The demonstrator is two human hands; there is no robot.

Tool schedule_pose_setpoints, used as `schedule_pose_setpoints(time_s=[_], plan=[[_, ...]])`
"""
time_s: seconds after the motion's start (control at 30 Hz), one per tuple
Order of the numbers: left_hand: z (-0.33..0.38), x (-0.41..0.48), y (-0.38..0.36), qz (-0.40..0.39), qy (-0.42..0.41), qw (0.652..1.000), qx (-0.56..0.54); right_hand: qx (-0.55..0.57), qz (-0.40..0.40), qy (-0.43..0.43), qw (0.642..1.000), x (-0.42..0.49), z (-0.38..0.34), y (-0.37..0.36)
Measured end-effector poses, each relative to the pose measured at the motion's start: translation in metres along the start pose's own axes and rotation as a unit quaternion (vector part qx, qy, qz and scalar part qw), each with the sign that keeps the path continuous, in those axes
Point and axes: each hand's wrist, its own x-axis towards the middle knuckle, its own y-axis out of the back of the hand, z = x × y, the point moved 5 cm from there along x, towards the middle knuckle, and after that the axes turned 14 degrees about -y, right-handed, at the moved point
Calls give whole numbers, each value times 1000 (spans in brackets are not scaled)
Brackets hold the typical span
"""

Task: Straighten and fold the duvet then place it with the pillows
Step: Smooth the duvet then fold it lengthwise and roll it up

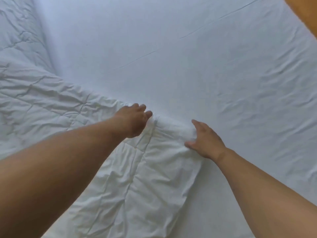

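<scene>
Gripping the duvet (137, 186) with my left hand (133, 121), I am curling my fingers down over its far edge, right where a fold is bunching up. My right hand (204, 143) is lying near it on the same edge, with fingers fairly straight and spread and the thumb pressing into the fabric. It is not closing round anything that I can see. Both my bare forearms are reaching in from the near side of the bed. The duvet, white, quilted and creased, is lying on the bed sheet (180, 48), running from the near edge up to my hands and spreading away across the left side. The sheet is stretching off smooth toward the far edge and wrinkling on the right. An orange-brown strip (301, 16) is showing past the bed's far right corner.
</scene>
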Motion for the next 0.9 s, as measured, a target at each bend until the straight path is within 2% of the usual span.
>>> schedule_pose_setpoints(time_s=[0.07, 0.17, 0.23, 0.47, 0.63, 0.7, 0.77, 0.83, 0.9], plan=[[-10, 38, -3, -4, 7, 1000, -17, 20, 5, 1, 1000, 16, 9, -14], [0, 74, -22, -75, -14, 997, -29, 82, 16, -9, 996, 23, 25, -27], [12, 83, -36, -81, -20, 996, -39, 86, 13, -1, 996, 19, 32, -36], [55, 27, -37, -34, -11, 997, -64, 131, -57, 31, 989, -49, 46, -52], [72, -66, -34, 86, 37, 987, -128, 125, -49, 104, 985, -140, 25, -63], [77, -116, -34, 188, 88, 962, -175, 109, -47, 138, 983, -175, 8, -78], [82, -173, -45, 291, 151, 917, -229, 76, 8, 178, 981, -212, -13, -93], [88, -233, -63, 365, 218, 856, -294, 76, 42, 231, 969, -248, -39, -111], [95, -287, -82, 401, 270, 779, -399, 15, 86, 274, 958, -274, -67, -147]])
